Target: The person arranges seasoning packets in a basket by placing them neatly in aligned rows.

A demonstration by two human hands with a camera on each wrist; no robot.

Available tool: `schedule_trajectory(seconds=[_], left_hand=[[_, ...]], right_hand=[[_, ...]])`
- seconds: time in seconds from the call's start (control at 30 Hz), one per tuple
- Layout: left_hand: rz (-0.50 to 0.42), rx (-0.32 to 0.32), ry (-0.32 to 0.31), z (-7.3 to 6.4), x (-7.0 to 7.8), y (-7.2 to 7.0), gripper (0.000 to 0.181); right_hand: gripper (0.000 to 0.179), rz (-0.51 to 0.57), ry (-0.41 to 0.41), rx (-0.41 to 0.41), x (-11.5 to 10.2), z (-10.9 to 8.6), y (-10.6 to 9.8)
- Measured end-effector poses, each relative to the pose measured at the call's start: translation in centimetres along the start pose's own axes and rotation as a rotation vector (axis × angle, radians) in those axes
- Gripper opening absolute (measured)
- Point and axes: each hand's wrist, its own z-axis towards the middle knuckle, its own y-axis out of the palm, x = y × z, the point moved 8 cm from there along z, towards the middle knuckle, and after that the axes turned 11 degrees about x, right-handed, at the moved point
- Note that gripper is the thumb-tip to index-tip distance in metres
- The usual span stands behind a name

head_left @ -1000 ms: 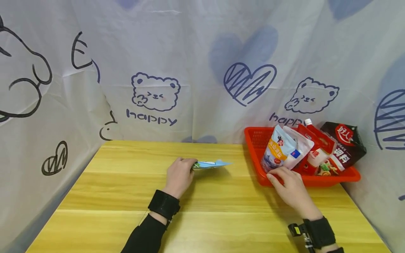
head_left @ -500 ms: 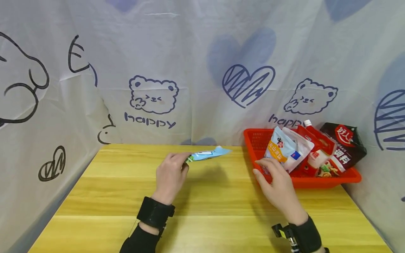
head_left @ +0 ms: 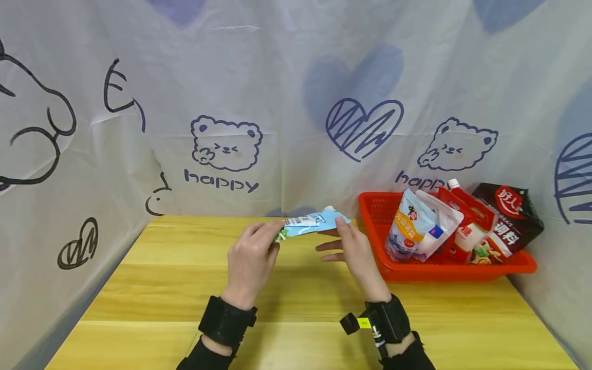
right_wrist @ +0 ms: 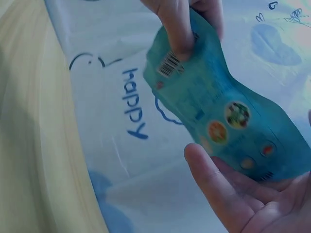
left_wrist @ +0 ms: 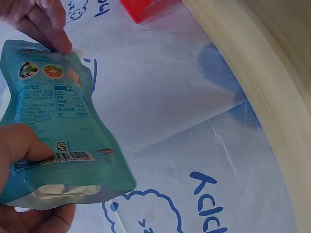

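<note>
My left hand point(head_left: 252, 257) grips one end of a light-blue pouch point(head_left: 305, 223) above the table; in the left wrist view, its thumb presses the printed back near the barcode. That pouch point(left_wrist: 53, 107) carries small food pictures, and a small white bump shows at its far end in the head view. At this end is my right hand point(head_left: 358, 254), its fingers fairly straight and spread, touching the pouch's edge. In the right wrist view, the thumb of the right hand point(right_wrist: 252, 204) stands off the pouch point(right_wrist: 214, 102), while other fingers are partly hidden beneath it.
At the right stands a red plastic basket point(head_left: 455, 273). Inside lean a blue-white pouch point(head_left: 409, 226), a white pouch point(head_left: 441, 226), a red pouch with a white cap point(head_left: 472, 221) and a black-red bag point(head_left: 509, 216). A printed curtain point(head_left: 296, 154) hangs behind the wooden table point(head_left: 152, 288).
My left hand has lifted the pouch and turned its face more into view. My right hand has left the basket's front edge and moved left to the pouch's far end.
</note>
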Motion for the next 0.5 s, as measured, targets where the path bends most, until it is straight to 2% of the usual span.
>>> schedule_trajectory(seconds=[0.2, 0.33, 0.5], left_hand=[[0.007, -0.003, 0.095, -0.4, 1.4, 0.2, 0.044], [-0.036, -0.047, 0.137, -0.9, 2.3, 0.7, 0.046], [-0.069, -0.115, 0.147, -0.8, 2.8, 1.8, 0.050]], right_hand=[[0.046, 0.133, 0.082, -0.022, 1.2, -0.3, 0.9], [0.050, 0.209, 0.087, 0.031, 1.5, -0.4, 0.4], [0.055, 0.214, 0.090, 0.109, 1.3, 0.1, -0.7]])
